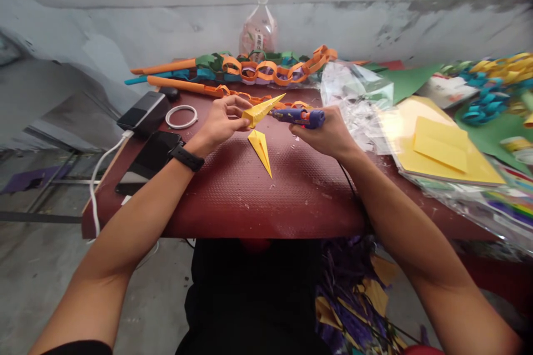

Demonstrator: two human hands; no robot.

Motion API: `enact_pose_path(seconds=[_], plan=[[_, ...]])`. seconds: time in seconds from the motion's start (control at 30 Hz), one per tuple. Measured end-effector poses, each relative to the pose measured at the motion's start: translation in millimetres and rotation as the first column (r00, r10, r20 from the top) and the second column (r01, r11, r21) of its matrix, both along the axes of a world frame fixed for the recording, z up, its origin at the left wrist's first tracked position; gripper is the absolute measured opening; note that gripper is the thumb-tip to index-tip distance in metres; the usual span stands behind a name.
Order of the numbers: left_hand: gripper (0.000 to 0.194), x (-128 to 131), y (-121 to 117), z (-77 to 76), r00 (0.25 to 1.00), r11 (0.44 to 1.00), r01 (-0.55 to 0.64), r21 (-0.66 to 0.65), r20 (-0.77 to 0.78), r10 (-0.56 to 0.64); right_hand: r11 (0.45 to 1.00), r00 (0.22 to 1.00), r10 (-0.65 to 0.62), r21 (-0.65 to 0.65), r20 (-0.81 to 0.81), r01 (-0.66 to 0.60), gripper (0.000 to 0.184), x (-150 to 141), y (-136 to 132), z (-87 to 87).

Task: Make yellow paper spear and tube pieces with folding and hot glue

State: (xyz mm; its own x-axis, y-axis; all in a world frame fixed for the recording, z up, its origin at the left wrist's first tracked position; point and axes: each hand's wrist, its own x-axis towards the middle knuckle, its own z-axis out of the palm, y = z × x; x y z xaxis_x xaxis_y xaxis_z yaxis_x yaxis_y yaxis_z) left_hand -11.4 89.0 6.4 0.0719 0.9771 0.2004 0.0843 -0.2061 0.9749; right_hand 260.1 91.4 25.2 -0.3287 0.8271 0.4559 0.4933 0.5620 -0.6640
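My left hand (pixel 227 120) pinches a folded yellow paper piece (pixel 261 111) by its broad end, its sharp tip pointing up and to the right. In my right hand (pixel 331 132) is a blue glue gun (pixel 300 117), its nozzle aimed left at the held paper; whether the two touch I cannot tell. Just below, a second folded yellow paper piece (pixel 260 152) lies on the dark red tabletop (pixel 233 199) with its point toward me. The glue gun's trigger side is partly hidden by my fingers.
Orange, green and blue paper chains (pixel 266 71) stretch across the back, before a plastic bottle (pixel 259 30). At left are a phone (pixel 145 158), a black box-shaped device (pixel 144 111) and a white cable roll (pixel 181 116). Yellow paper sheets (pixel 441 144) and clear plastic wrapping (pixel 353 100) lie right.
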Motion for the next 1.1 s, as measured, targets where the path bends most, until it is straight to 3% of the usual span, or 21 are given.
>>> enact_pose_path(seconds=[0.17, 0.37, 0.8, 1.1], plan=[[0.034, 0.5, -1.4, 3.2, 0.999, 1.000, -0.006, -0.018, 0.046, 0.007, 1.000, 1.000, -0.016, 0.006, -0.012, 0.016, 0.016, 2.6, 3.4, -1.9], [0.033, -0.4, -2.0, 4.7, 0.999, 0.998, -0.048, -0.032, 0.009, 0.048, 0.999, 0.998, -0.020, 0.025, -0.061, 0.022, 0.019, 5.2, 4.3, -0.1], [0.034, -4.7, 1.7, -1.4, 0.995, 0.997, -0.081, -0.015, -0.064, 0.080, 0.980, 0.977, -0.189, 0.049, -0.096, 0.194, 0.034, 8.9, 7.3, 1.1], [0.032, -1.6, 0.2, 0.7, 0.985, 0.995, -0.021, 0.095, -0.167, 0.037, 0.991, 0.986, -0.134, 0.003, -0.102, 0.135, 0.032, 0.6, 0.1, -1.4]])
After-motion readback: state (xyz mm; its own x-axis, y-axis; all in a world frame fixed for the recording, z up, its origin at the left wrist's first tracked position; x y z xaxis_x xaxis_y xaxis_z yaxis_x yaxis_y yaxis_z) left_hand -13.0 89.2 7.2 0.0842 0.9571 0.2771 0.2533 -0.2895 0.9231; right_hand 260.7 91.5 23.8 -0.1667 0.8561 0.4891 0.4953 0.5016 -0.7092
